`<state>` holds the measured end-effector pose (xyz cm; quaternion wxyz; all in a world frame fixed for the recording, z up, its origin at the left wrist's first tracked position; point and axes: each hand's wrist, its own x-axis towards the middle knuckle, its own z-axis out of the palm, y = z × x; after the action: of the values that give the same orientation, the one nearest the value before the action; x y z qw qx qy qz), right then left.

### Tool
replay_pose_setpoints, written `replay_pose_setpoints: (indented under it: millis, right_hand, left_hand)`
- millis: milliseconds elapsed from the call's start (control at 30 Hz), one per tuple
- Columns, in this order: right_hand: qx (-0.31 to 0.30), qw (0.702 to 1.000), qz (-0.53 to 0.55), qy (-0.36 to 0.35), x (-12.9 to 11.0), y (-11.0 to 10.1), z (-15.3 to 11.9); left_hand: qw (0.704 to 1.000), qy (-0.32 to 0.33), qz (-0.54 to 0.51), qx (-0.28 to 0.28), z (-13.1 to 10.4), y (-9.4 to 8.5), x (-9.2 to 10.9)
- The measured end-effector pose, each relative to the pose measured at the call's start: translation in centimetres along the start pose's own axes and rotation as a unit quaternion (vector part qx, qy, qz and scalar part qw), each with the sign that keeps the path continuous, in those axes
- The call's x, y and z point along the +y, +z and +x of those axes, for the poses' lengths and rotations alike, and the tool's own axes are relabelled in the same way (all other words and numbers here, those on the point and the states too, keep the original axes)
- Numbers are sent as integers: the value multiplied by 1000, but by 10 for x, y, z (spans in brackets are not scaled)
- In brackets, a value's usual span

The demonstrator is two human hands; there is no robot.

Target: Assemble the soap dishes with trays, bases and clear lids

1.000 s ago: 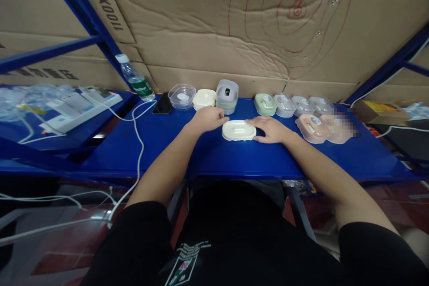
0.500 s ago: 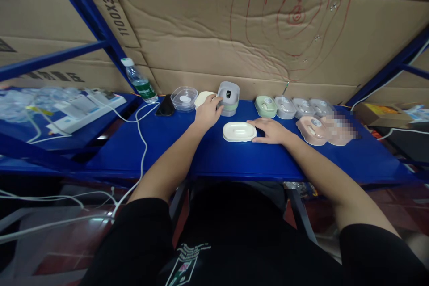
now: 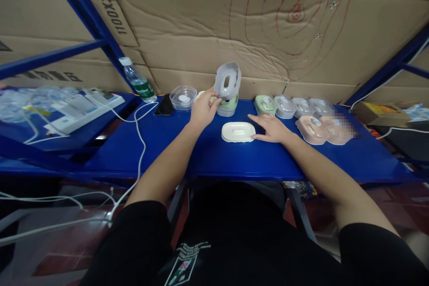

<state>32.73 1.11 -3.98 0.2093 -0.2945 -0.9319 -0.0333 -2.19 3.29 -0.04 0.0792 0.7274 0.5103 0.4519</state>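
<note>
My left hand (image 3: pixel 203 111) pinches the lower left edge of a grey oval plastic box part (image 3: pixel 219 84) with a slot in its middle, tilted up. Beneath it stands a small stack (image 3: pixel 226 111) of similar parts, a green one showing. A cream piece (image 3: pixel 200 95) lies behind my left hand, partly hidden. On the table, a cream oval lid (image 3: pixel 238 130) with a raised bar lies flat. My right hand (image 3: pixel 271 128) is at its right end, thumb and fingers apart; the thumb is at the lid's edge.
Several closed boxes in green (image 3: pixel 265 105), grey (image 3: pixel 284 107) and pink (image 3: pixel 311 130) stand to the right on the blue table (image 3: pixel 208 156). At the left are a clear container (image 3: pixel 182 98), a phone (image 3: pixel 164 106), a water bottle (image 3: pixel 140 82) and a white cable (image 3: pixel 142 143).
My left hand has lifted and tilted the grey part up off the stack, uncovering the green one. My right index finger has come away from the cream lid.
</note>
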Motion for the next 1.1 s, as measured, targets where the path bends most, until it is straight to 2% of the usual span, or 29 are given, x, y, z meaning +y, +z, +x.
replay_pose_setpoints:
  millis: [67,133,233,300,433,567,667,767,967,1100]
  right_hand:
    - [36,999,-23,21,2,1,-1]
    - [90,994,-45,32,5,2,-2]
    - [181,979,-76,63,8,3,-4]
    - [218,967,-90,98,9,2,-5]
    - [222,962,-92,128,9,0,-7]
    - [186,974,-91,90,12,1,-8]
    - [164,981,-90,58,14,2,-9]
    - [142,986,-71,45,14,1,-10]
    - [102,994,-32,10,11,4,-9]
    - [76,997,-5,10,9,9,-8]
  left_hand:
    - [999,16,-41,-27,-3,-2,6]
    - [992,13,-97,-77,-6,-2,13]
    - [965,16,-202,-167,-10,-1,26]
    - [940,32,-252,-230,-12,-2,33]
    - [893,39,-292,-340,-14,-8,42]
    - [857,23,-319,-405,-13,-14,42]
    - [848,-1,-322,-422,-12,-18,39]
    - [857,-22,-301,-419,-9,-21,33]
    - [899,-25,-278,-337,1,-25,13]
    - [899,-1,-217,-382,4,-29,8]
